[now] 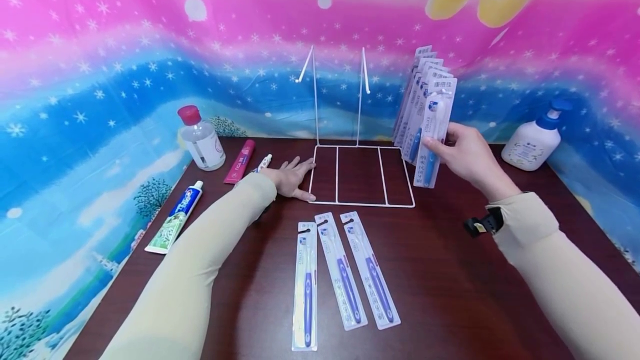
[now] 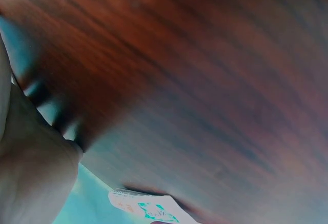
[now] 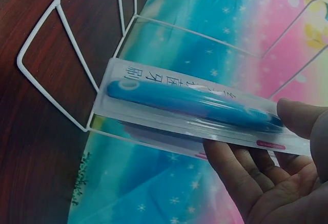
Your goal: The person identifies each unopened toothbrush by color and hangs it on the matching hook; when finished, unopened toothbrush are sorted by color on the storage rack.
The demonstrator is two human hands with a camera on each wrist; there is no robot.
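Note:
In the head view my right hand (image 1: 467, 151) pinches the edge of a packaged blue toothbrush (image 1: 433, 132) between thumb and fingers. That pack is frontmost in a row of several packaged toothbrushes (image 1: 417, 88) at the right end of a white wire display rack (image 1: 358, 147); whatever holds them up is hidden. The right wrist view shows the blue handle (image 3: 189, 108) through clear plastic, with the thumb on one side and fingers beneath. My left hand (image 1: 290, 176) lies flat with fingers spread, touching the left side of the rack's base.
Three packaged purple toothbrushes (image 1: 342, 271) lie before the rack. To the left are a green-and-blue toothpaste tube (image 1: 177, 218), a pink tube (image 1: 240, 161), a small white tube (image 1: 265, 162) and a clear red-capped bottle (image 1: 201, 140). A white pump bottle (image 1: 532, 140) stands at right.

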